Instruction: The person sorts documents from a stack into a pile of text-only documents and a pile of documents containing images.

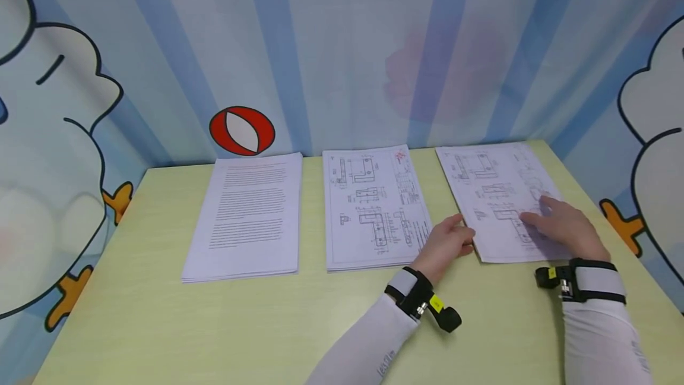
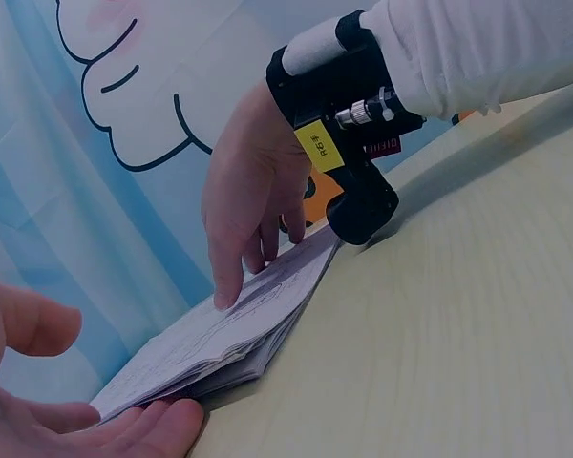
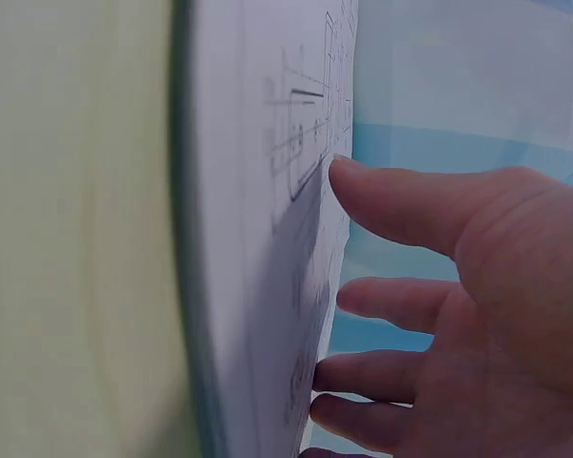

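A stack of printed technical drawings (image 1: 465, 195) lies at the right of the table. My left hand (image 1: 446, 245) is at its left edge. In the left wrist view, the left fingers (image 2: 162, 429) lie right at the near corner of the stack (image 2: 220, 358), and the thumb stands apart above them. My right hand (image 1: 569, 227) is over the right part of the same stack, its fingertips resting on the top sheet. The right wrist view shows the right thumb (image 3: 401, 196) and fingers spread, tips at the paper surface (image 3: 267, 239).
Left of that stack lies another stack of drawings (image 1: 374, 210), and farther left a stack of pages with lines of text (image 1: 246, 218). All sit on a pale wooden table (image 1: 214, 331). A blue striped curtain (image 1: 347, 46) with cartoon figures stands behind and at both sides.
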A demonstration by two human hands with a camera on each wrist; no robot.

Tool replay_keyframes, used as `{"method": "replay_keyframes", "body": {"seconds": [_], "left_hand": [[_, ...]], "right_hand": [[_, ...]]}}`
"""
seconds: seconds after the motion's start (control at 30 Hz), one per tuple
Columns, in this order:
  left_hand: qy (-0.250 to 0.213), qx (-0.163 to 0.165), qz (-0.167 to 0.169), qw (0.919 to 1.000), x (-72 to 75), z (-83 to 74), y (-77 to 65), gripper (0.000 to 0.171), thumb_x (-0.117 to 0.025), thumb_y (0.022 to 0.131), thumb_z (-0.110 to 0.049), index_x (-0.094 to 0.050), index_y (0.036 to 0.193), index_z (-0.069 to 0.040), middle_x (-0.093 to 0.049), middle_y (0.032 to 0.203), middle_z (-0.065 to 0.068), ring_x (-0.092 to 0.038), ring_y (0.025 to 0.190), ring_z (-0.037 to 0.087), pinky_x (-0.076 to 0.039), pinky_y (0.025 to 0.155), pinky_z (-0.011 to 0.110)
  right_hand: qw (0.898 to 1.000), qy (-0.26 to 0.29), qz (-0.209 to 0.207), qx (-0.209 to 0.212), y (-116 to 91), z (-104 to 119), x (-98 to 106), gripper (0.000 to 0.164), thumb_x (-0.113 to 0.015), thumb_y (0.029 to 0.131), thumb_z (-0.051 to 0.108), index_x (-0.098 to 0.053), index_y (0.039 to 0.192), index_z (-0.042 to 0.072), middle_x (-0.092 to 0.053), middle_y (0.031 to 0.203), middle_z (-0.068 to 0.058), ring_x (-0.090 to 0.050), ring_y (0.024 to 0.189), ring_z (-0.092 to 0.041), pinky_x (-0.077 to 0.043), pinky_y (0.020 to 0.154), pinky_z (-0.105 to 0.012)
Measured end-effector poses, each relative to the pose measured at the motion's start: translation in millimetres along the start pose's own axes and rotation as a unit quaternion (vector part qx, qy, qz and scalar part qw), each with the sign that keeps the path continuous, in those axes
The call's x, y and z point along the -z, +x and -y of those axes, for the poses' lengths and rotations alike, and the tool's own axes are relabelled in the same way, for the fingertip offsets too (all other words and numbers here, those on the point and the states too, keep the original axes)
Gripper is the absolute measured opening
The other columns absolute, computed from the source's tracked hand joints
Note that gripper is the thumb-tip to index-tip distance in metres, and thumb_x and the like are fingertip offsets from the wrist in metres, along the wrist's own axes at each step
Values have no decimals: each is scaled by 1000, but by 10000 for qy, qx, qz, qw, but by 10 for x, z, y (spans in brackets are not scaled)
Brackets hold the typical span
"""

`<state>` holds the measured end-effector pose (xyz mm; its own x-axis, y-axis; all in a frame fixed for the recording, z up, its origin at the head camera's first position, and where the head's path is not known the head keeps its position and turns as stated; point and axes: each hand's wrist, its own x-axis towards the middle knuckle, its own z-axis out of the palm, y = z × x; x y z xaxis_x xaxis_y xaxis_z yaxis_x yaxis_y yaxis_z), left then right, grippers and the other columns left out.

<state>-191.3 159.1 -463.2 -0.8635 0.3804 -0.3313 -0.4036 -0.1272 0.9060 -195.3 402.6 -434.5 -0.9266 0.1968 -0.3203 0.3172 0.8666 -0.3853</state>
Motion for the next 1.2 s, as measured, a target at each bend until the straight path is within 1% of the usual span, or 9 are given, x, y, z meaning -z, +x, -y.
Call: {"method": "replay_keyframes", "body": {"seconds": [0.1, 0.3, 0.47, 0.63, 0.77, 0.93, 1.0, 1.1, 1.2], "left_hand": [[-98, 27, 11, 9999, 7, -1, 13, 60, -62, 93, -15, -43, 149, -6, -66, 124, 8, -67, 105, 19, -55, 96, 38], [112, -202, -65, 9997, 29, 23, 19, 46, -59, 95, -13, -50, 140, -9, -69, 115, 4, -65, 99, 14, -52, 86, 30], [546, -315, -292, 9976, 22, 32, -32, 41, -52, 96, -9, -51, 136, -17, -64, 122, -2, -59, 107, 10, -46, 99, 33], [470, -517, -440, 9966, 33, -20, -74, 47, -44, 93, 0, -49, 137, -16, -62, 123, 2, -60, 107, 14, -47, 101, 38], [496, -610, -613, 9950, 104, -97, -89, 53, -45, 91, 0, -47, 141, -16, -61, 130, 4, -58, 113, 16, -46, 105, 40], [437, -603, -662, 9950, 269, -176, -126, 55, -48, 93, -7, -44, 146, -20, -56, 140, 1, -55, 121, 15, -41, 111, 40], [337, -700, -552, 9955, 353, -200, -151, 53, -47, 96, -10, -43, 147, -24, -55, 140, 0, -56, 121, 15, -42, 110, 41], [293, -991, -393, 9939, 487, -228, -191, 50, -45, 100, -15, -41, 146, -31, -53, 142, -5, -55, 124, 12, -41, 111, 40], [259, -1282, -298, 9910, 622, -262, -235, 49, -43, 101, -15, -39, 146, -34, -51, 145, -8, -52, 128, 11, -38, 114, 39]], "right_hand": [[9999, -51, -28, 109, -2, 54, 3, 85, -46, 99, 46, -15, 150, -16, -20, 150, -45, -21, 134, -65, -26, 108, -72], [9996, -82, -237, 102, 3, 144, 0, 78, -44, 101, 42, -23, 148, -16, -35, 142, -45, -39, 126, -60, -36, 102, -69], [9991, -97, -400, 140, -5, 211, 15, 73, -43, 101, 43, -31, 147, -13, -46, 135, -43, -49, 119, -57, -43, 95, -65], [9992, -4, -347, 220, -10, 226, 37, 74, -42, 102, 46, -32, 147, -13, -47, 133, -43, -51, 116, -56, -45, 91, -63], [9983, 187, -334, 438, 15, 225, 32, 75, -40, 103, 48, -33, 147, -12, -48, 132, -44, -52, 115, -55, -47, 87, -59], [9924, 976, -337, 674, 54, 314, -14, 82, -38, 103, 50, -14, 153, -10, -38, 140, -46, -45, 123, -58, -43, 95, -64], [9867, 1449, -291, 675, 61, 390, -43, 87, -36, 102, 54, -3, 156, -5, -34, 144, -44, -42, 126, -58, -41, 98, -64], [9693, 2352, -190, 696, 60, 535, -97, 89, -40, 99, 61, -6, 160, 5, -56, 131, -23, -62, 113, -37, -52, 90, -50], [9251, 3708, -10, 817, 25, 678, -145, 76, -53, 95, 57, -23, 155, 20, -69, 104, 8, -71, 86, -11, -56, 73, -31]]}}
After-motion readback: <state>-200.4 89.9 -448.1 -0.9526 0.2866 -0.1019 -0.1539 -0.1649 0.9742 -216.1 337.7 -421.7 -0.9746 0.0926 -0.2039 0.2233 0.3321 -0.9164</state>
